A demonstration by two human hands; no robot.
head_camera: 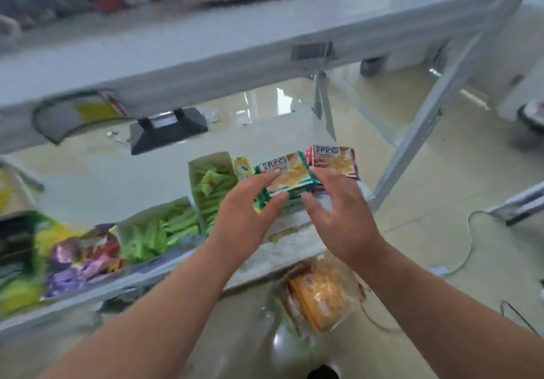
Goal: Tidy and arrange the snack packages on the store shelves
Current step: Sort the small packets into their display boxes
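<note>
A green-edged cracker packet (290,174) lies on top of a small stack at the right end of the middle shelf (123,178). My left hand (245,216) touches its left end with straightened fingers. My right hand (338,213) has spread fingers against the stack's right side. Just behind lies a red-edged cracker packet (334,159). To the left, two white boxes hold green sweets: a far box (213,184) and a near box (160,231).
Purple and yellow wrapped snacks (85,256) fill the shelf's left part. The top shelf (206,37) carries blurred bags above. An orange snack bag (321,299) lies on the lower level. A slanted metal upright (418,131) stands right, and cables (468,249) cross the floor.
</note>
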